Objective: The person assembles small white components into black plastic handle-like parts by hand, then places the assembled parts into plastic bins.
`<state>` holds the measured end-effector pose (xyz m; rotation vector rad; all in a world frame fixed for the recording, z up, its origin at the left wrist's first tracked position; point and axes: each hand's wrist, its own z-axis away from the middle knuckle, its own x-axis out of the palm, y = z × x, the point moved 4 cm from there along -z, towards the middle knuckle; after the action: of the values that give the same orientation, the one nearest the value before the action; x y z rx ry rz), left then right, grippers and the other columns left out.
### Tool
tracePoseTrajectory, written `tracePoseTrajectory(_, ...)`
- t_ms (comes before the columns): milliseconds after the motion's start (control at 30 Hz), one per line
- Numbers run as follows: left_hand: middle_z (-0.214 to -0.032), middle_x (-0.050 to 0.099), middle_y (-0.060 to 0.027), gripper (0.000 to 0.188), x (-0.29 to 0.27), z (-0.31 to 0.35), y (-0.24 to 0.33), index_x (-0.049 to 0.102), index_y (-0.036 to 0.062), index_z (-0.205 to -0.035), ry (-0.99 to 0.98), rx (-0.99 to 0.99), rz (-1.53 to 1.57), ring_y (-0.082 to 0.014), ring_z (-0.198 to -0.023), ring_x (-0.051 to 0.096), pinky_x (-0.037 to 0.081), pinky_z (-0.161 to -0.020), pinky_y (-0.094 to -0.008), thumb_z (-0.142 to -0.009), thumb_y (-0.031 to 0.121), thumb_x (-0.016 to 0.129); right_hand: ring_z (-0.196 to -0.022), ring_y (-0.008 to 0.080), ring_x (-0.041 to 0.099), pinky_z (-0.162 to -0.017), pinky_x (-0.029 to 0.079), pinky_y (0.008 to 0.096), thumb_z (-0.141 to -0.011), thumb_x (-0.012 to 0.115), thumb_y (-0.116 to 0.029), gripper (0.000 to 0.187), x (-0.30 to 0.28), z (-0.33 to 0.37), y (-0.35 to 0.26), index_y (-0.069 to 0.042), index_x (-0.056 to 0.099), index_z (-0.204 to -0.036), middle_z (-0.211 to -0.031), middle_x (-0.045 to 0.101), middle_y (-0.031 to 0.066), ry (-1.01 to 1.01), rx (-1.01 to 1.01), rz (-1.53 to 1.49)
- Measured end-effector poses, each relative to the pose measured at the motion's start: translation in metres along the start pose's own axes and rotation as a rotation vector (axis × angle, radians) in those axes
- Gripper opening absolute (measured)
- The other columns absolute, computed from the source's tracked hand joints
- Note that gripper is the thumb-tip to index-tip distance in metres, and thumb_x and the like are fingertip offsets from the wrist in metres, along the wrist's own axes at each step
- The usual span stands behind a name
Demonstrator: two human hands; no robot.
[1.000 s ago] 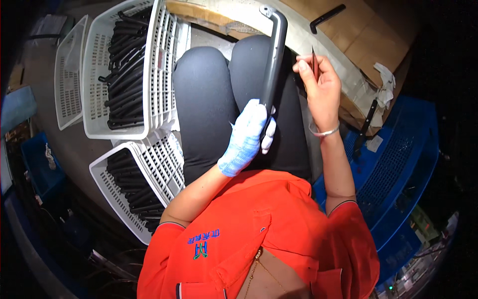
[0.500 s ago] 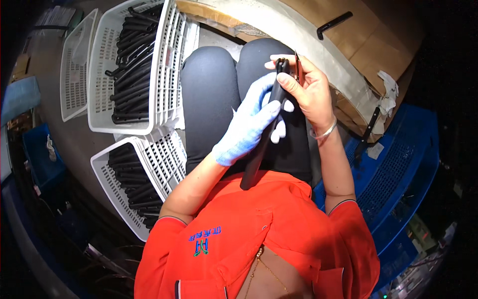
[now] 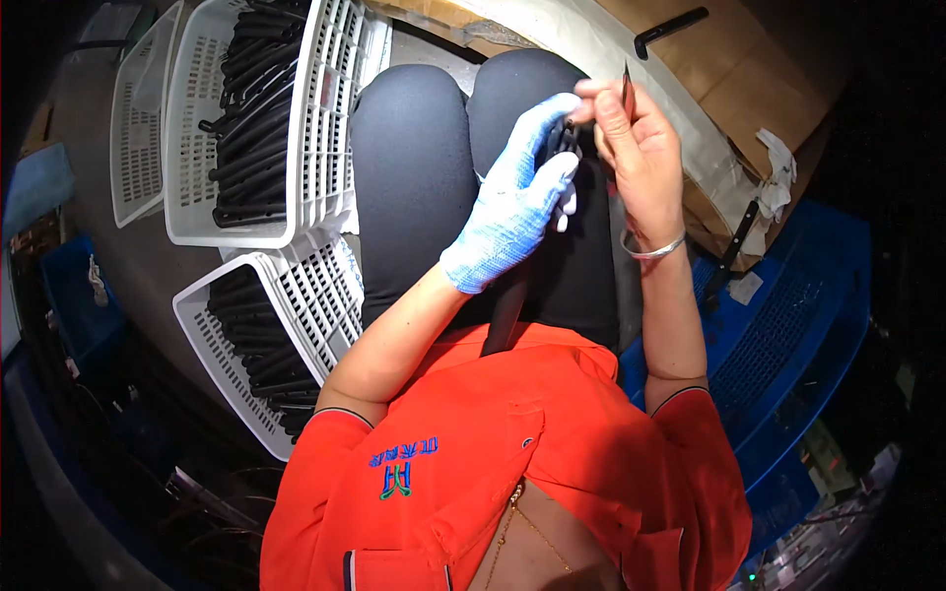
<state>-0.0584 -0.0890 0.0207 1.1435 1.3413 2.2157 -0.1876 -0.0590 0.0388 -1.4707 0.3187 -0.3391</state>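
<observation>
My left hand (image 3: 512, 202), in a pale blue knitted glove, is closed around a long black tube-like part (image 3: 506, 313). The part stands slanted over my lap, its lower end against my orange-red shirt and its upper end mostly hidden by the glove. Just right of that upper end is my bare right hand (image 3: 642, 148), closed on a thin pointed tool (image 3: 628, 91) with a reddish body and a dark tip. Its exact kind is unclear. The right fingertips are close to the top of the black part; whether they touch it I cannot tell.
To the left stand a large white basket (image 3: 296, 128) and a smaller one (image 3: 286, 320), both holding several black parts. A bent black part (image 3: 672, 32) lies on cardboard (image 3: 759, 69) at the far right. A black-handled knife (image 3: 739, 236) rests by a blue crate (image 3: 778, 335).
My right hand has moved up and right with the pointed tool, its thumb coming away from the black part. My left fingers have shifted up around the part's upper end.
</observation>
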Motion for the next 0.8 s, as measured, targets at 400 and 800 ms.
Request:
tracePoseTrajectory(400, -0.082, 0.054, -0.0050, 0.038, -0.003, -0.008, 0.004, 0.041, 0.0062, -0.128, 0.005, 0.051, -0.098, -0.0088, -0.060, 0.050, 0.043, -0.054, -0.0206, -0.091, 0.011, 0.050, -0.069, 0.0157, 0.058, -0.061, 0.043, 0.0228, -0.081, 0.060, 0.007, 0.020, -0.004, 0.032, -0.043, 0.001, 0.063, -0.100, -0.083, 0.062, 0.0101, -0.012, -0.472, 0.727)
tracePoseTrajectory(800, -0.066, 0.049, 0.0005, 0.026, -0.004, -0.010, 0.003, 0.048, 0.0089, -0.113, 0.023, 0.041, -0.131, -0.0048, -0.050, 0.043, 0.037, -0.046, -0.0197, -0.091, 0.020, 0.055, -0.065, 0.0208, 0.060, -0.056, 0.045, 0.0257, -0.075, 0.064, 0.009, 0.024, -0.003, 0.036, -0.045, 0.000, 0.064, -0.097, -0.078, 0.060, 0.0113, -0.055, -0.556, 0.849)
